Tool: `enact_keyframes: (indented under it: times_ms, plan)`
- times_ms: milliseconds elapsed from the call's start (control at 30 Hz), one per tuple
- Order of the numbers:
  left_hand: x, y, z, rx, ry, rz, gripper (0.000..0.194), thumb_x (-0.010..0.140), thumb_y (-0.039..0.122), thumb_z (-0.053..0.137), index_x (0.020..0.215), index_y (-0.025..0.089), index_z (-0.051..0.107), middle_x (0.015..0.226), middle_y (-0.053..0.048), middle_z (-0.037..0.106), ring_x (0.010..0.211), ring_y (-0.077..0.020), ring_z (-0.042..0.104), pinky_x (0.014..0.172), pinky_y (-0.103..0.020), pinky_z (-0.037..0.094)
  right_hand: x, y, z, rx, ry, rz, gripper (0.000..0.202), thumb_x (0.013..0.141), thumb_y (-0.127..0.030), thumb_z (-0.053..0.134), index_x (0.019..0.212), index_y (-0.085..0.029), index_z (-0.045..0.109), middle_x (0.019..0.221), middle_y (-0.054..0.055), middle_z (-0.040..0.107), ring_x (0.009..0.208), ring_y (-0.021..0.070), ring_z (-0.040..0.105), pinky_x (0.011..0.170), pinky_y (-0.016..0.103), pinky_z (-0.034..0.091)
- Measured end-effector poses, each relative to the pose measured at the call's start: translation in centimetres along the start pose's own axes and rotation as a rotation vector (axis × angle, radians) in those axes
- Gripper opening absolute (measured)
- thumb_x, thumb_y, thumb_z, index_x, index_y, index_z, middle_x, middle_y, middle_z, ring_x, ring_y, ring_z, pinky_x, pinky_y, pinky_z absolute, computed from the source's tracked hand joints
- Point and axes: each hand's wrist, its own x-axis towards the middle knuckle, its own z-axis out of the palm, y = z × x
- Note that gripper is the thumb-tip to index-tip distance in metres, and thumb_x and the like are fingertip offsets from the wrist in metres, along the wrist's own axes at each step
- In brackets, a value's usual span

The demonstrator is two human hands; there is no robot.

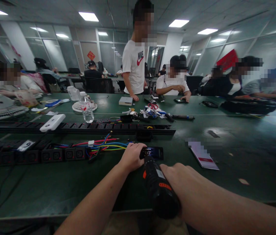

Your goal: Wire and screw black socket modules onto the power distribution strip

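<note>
My right hand [177, 179] is wrapped round a black cordless screwdriver [161, 192] with orange buttons, its front end pointing away from me. Ahead of it lies a small black rectangular housing [157, 152] with its inside showing; the tool's tip is hidden from me. My left hand [134, 156] grips the left end of this housing, fingers closed. Red, blue and yellow-green wires [110, 145] run from near my left hand to a long black power strip [54, 155] on the left.
Behind lies a second power strip [98, 126] with a white device [52, 123] on it. A water bottle [88, 112], a pile of scraps [153, 111], and a phone [206, 155] with a lit screen rest on the green table [225, 133]. Several people are across the table.
</note>
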Motion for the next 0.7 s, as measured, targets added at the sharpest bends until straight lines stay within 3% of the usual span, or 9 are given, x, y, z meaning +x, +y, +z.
enact_keyframes:
  times_ms: [700]
  plan:
    - [-0.11, -0.12, -0.02, 0.0, 0.024, 0.026, 0.036, 0.079, 0.03, 0.066, 0.112, 0.022, 0.057, 0.111, -0.006, 0.067, 0.106, -0.0232, 0.06, 0.096, -0.038, 0.035, -0.03, 0.12, 0.09, 0.005, -0.01, 0.001, 0.025, 0.072, -0.016, 0.068, 0.097, -0.02, 0.062, 0.087, 0.004, 0.061, 0.075, 0.02, 0.061, 0.06, 0.027, 0.046]
